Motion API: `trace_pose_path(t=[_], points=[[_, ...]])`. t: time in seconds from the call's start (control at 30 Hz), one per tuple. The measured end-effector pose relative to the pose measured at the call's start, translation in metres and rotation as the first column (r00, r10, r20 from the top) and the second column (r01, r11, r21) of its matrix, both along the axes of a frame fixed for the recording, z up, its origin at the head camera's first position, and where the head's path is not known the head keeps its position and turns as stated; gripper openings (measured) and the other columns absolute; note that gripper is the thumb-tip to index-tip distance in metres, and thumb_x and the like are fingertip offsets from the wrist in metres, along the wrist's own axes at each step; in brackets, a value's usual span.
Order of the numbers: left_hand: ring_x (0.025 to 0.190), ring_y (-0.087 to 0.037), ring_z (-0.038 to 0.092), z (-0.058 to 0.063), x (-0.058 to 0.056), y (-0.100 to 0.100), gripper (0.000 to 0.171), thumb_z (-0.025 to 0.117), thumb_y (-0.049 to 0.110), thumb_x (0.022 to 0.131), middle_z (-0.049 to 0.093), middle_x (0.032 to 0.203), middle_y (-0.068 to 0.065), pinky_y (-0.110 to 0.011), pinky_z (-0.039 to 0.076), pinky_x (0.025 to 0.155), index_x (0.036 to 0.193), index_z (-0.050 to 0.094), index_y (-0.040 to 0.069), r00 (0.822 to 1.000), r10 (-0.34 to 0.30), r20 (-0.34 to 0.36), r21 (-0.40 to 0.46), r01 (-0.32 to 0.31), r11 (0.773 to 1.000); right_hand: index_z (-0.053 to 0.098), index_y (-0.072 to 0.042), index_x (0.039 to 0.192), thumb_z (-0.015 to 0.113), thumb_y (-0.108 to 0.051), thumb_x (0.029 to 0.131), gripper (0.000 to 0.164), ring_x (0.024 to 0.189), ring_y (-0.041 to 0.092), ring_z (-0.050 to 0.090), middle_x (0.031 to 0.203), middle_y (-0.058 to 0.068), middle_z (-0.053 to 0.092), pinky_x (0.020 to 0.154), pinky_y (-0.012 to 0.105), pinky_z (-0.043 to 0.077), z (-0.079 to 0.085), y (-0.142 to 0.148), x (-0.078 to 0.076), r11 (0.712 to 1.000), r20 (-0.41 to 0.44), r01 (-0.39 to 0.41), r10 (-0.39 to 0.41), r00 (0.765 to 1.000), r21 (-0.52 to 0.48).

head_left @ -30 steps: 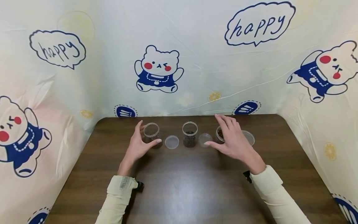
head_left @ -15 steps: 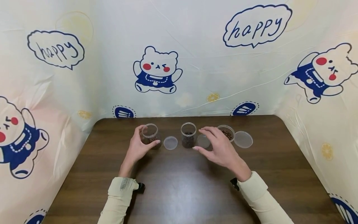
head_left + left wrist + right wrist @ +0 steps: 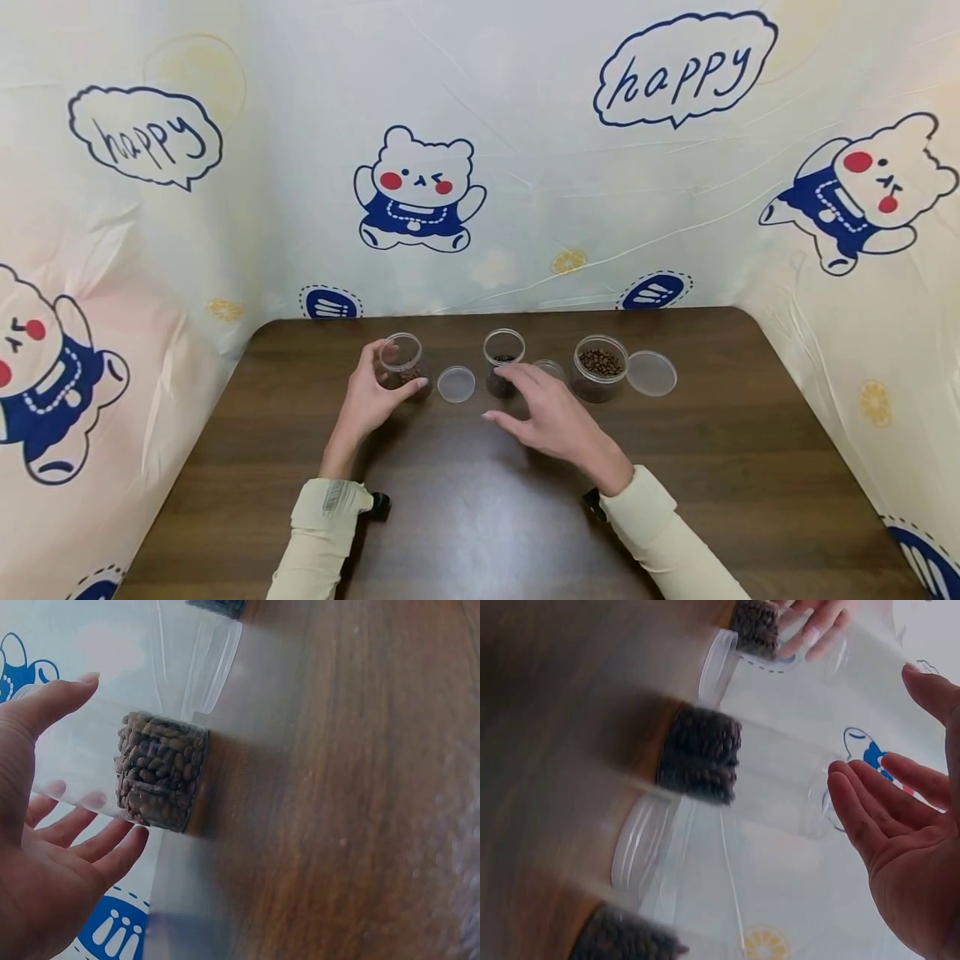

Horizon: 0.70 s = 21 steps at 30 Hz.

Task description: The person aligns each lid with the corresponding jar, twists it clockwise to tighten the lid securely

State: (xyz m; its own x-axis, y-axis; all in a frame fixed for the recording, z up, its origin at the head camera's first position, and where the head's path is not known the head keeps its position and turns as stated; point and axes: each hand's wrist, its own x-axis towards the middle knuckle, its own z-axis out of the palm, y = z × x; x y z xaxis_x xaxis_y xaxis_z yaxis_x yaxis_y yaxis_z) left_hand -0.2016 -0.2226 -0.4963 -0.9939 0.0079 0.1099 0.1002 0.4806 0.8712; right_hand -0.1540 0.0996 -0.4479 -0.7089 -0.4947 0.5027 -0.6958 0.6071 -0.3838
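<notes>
In the head view my left hand (image 3: 367, 393) is curved round the left clear jar (image 3: 405, 357), thumb on the near side. The left wrist view shows brown beans (image 3: 161, 772), like coffee beans, filling its lower part, and my fingertips behind its wall. My right hand (image 3: 558, 417) has its fingers spread and holds nothing. It hovers by the middle jar (image 3: 499, 347), partly covering it in the head view. That jar contains darker beans (image 3: 699, 754). In the right wrist view the fingertips are close to its rim; contact cannot be told.
A wider jar (image 3: 596, 390) of brown beans stands uncovered on the right. Clear round lids lie on the brown table (image 3: 480, 517): one (image 3: 456, 384) right of the left jar, one (image 3: 550, 367) partly behind my right hand, one (image 3: 652, 373) at far right. A printed cloth (image 3: 525, 167) hangs behind.
My right hand has moved left from the right jar, across the lid beside it, to the middle jar, uncovering the right jar and its lid. My left hand has stayed at the left jar.
</notes>
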Motion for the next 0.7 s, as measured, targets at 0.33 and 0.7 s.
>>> trace_pose_path(t=[0.33, 0.7], points=[[0.127, -0.036, 0.059, 0.001, -0.001, 0.002, 0.09, 0.092, 0.032, 0.082, 0.057, 0.148, -0.021, -0.054, 0.048, 0.109, 0.151, 0.039, 0.011, 1.0, 0.006, -0.016, -0.018, -0.007, 1.0, 0.063, -0.005, 0.137, 0.082, -0.036, 0.093, 0.057, 0.126, 0.025, 0.068, 0.135, 0.011, 0.069, 0.105, 0.039, 0.057, -0.009, -0.022, 0.0, 1.0, 0.115, -0.02, 0.018, 0.993, 0.022], [0.127, -0.032, 0.059, -0.004, -0.002, 0.0, 0.087, 0.09, 0.037, 0.084, 0.056, 0.149, -0.019, -0.052, 0.049, 0.107, 0.152, 0.041, 0.012, 0.999, 0.0, -0.044, -0.04, -0.002, 0.999, 0.051, 0.0, 0.15, 0.074, -0.039, 0.099, 0.068, 0.144, 0.033, 0.054, 0.155, 0.02, 0.054, 0.117, 0.047, 0.049, -0.014, -0.05, -0.005, 0.988, 0.315, -0.067, 0.02, 0.949, 0.137]])
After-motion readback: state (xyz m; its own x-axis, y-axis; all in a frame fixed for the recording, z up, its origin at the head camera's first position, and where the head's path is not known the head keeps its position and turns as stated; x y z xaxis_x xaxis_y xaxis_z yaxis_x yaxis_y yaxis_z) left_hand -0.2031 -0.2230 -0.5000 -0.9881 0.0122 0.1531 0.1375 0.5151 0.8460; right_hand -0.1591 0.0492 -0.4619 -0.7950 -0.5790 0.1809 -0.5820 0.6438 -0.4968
